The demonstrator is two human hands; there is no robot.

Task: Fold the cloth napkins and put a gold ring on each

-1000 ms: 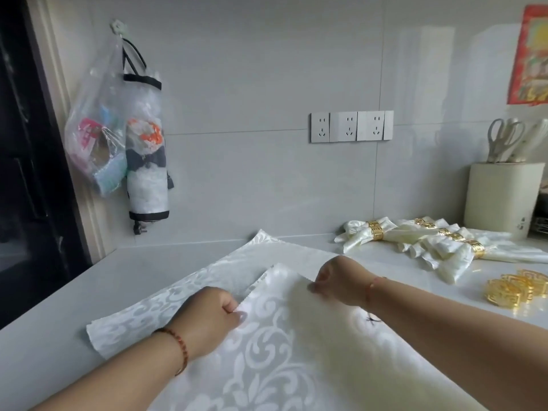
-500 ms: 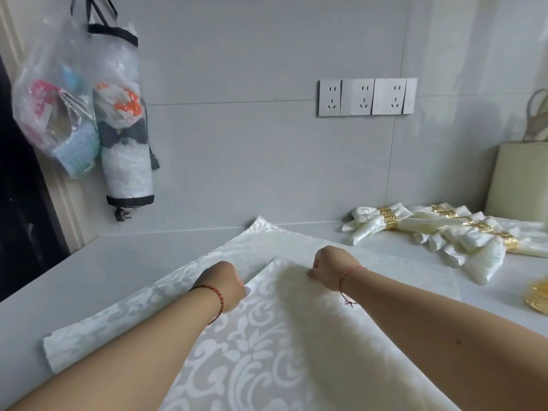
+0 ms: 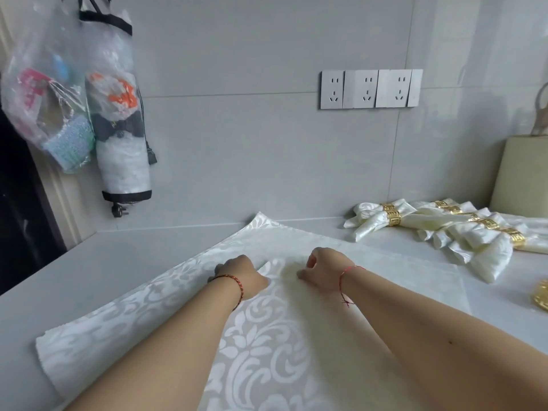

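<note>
the left hand and right hand pinch the folded-over corner of the open napkin, though the fingertips are partly hidden. it looks like the first fold; next, draw that corner farther away and crease it. right of the grip, ringed napkins lie on the grey counter beneath wall sockets.

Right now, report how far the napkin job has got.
Done: several folded napkins with gold rings lie at the back right. In hand: the left hand and right hand pinch the folded-over corner of a spread napkin. Left: finishing this fold and ringing it; loose gold rings wait at right.
</note>
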